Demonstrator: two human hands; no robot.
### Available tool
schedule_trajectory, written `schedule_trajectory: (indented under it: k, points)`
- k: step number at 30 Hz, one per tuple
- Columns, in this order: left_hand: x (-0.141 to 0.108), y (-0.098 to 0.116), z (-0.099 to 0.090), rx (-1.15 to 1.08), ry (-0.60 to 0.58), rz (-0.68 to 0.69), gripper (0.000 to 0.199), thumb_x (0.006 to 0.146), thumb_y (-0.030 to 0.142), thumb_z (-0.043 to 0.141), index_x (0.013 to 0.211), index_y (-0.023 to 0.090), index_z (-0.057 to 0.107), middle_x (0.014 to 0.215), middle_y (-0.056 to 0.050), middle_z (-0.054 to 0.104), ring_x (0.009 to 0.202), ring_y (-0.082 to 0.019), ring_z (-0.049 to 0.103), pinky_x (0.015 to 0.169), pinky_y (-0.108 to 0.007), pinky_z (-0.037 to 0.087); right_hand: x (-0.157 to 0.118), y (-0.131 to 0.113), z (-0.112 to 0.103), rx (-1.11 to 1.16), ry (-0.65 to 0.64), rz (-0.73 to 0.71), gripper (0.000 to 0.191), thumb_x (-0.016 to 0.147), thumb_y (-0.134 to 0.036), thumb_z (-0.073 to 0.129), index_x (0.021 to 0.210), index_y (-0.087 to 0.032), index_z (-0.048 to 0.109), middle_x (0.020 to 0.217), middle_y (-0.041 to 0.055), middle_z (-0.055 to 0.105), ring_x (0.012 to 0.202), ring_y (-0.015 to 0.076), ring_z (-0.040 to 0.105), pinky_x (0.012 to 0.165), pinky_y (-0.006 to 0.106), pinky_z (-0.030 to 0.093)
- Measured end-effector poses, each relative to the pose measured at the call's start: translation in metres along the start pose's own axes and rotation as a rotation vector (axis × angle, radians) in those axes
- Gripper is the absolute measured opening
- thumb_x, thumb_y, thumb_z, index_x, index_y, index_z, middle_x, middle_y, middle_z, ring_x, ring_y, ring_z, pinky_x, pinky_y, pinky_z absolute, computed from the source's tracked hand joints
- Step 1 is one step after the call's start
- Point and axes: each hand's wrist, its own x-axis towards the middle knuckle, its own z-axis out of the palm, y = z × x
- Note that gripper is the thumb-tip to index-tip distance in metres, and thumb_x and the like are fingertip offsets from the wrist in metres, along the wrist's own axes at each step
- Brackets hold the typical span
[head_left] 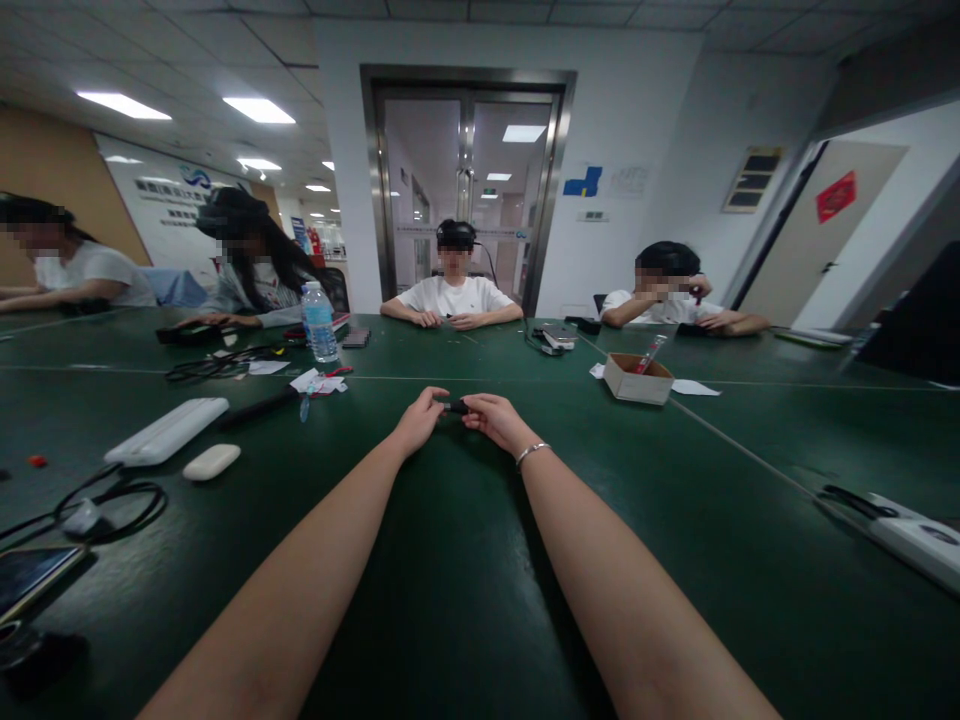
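In the head view, my left hand (418, 422) and my right hand (496, 418) meet over the dark green table, both closed. Between their fingertips is a short, dark, stick-like object (455, 407), too small to name. My right fingers pinch its thicker black end. At the other end, which looks greyer, my left thumb and fingers hold it. A silver bangle (532, 456) circles my right wrist. Both forearms reach forward from the bottom of the view.
To the left lie a white power bank (169, 430), a white oval case (212, 462), black cables (142, 510) and a phone (37, 575). Farther off stand a water bottle (320, 322) and a small box (638, 380). A white device (919, 540) lies right. Several people sit opposite.
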Motion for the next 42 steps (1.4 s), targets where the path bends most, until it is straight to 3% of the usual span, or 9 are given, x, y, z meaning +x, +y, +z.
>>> schedule_trajectory:
  k: [9, 20, 27, 31, 42]
  points:
    - [0.0027, -0.0043, 0.0, -0.018, -0.011, -0.001, 0.028, 0.084, 0.033, 0.035, 0.1, 0.019, 0.053, 0.062, 0.002, 0.05, 0.057, -0.011, 0.047, 0.054, -0.022, 0.038, -0.0015, -0.0016, 0.0014, 0.001, -0.014, 0.007, 0.007, 0.083, -0.002, 0.052, 0.082, -0.005, 0.058, 0.062, 0.0067, 0.06, 0.048, 0.0098, 0.058, 0.046, 0.017, 0.051]
    - [0.0034, -0.007, 0.0002, -0.048, 0.046, 0.045, 0.025, 0.079, 0.032, 0.046, 0.099, 0.019, 0.054, 0.063, 0.003, 0.05, 0.057, -0.011, 0.047, 0.054, -0.021, 0.036, -0.0005, -0.0007, -0.0002, -0.009, -0.044, 0.0, 0.005, 0.082, -0.004, 0.055, 0.083, -0.006, 0.06, 0.064, 0.0081, 0.061, 0.05, 0.0105, 0.058, 0.046, 0.018, 0.051]
    - [0.0033, -0.0053, 0.0016, -0.053, 0.02, 0.02, 0.023, 0.08, 0.03, 0.043, 0.097, 0.019, 0.055, 0.066, 0.002, 0.052, 0.062, -0.011, 0.05, 0.056, -0.021, 0.037, -0.0001, -0.0006, 0.0001, -0.002, -0.031, 0.011, 0.005, 0.082, -0.004, 0.055, 0.084, -0.006, 0.059, 0.063, 0.0071, 0.061, 0.049, 0.0103, 0.058, 0.046, 0.017, 0.051]
    - [0.0021, -0.0035, 0.0011, -0.035, 0.008, 0.006, 0.026, 0.082, 0.032, 0.038, 0.098, 0.019, 0.054, 0.059, 0.003, 0.049, 0.055, -0.011, 0.046, 0.055, -0.022, 0.037, 0.0001, -0.0001, -0.0003, -0.003, -0.041, 0.007, 0.005, 0.082, -0.004, 0.056, 0.084, -0.006, 0.06, 0.062, 0.007, 0.06, 0.05, 0.0103, 0.058, 0.047, 0.017, 0.051]
    - [0.0033, -0.0046, 0.0012, -0.029, 0.04, 0.038, 0.024, 0.079, 0.032, 0.046, 0.098, 0.019, 0.055, 0.075, -0.001, 0.056, 0.064, -0.011, 0.05, 0.063, -0.023, 0.04, 0.0, 0.0, 0.0001, -0.002, -0.037, -0.005, 0.009, 0.082, -0.002, 0.053, 0.083, -0.008, 0.059, 0.062, 0.0048, 0.06, 0.048, 0.0096, 0.058, 0.047, 0.017, 0.051]
